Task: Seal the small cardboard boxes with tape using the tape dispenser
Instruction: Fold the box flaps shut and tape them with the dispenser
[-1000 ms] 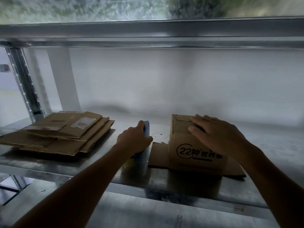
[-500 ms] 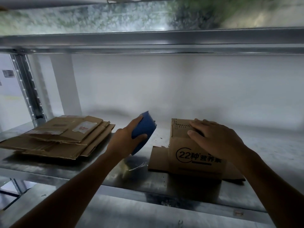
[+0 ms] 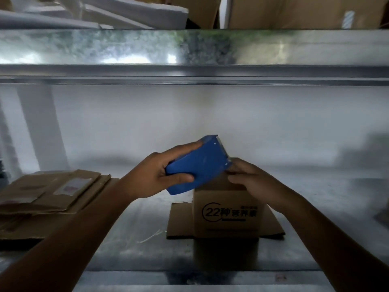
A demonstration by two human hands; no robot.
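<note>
A small cardboard box (image 3: 228, 213) with black print "22" stands on the metal shelf (image 3: 130, 245), on top of a flat piece of cardboard. My left hand (image 3: 155, 178) grips a blue tape dispenser (image 3: 200, 165) and holds it tilted above the box's top left. My right hand (image 3: 248, 175) is at the dispenser's front end over the box top, with fingertips pinching there, seemingly on the tape end. The tape itself is too faint to make out.
A stack of flattened cardboard boxes (image 3: 48, 192) lies on the shelf at the left. The upper shelf beam (image 3: 189, 68) runs across overhead, with white foam sheets and cartons above it. A white wall backs the shelf.
My left hand lifted the blue dispenser from the shelf and brought it right, over the box. My right hand moved from lying on the box top to the dispenser's front end.
</note>
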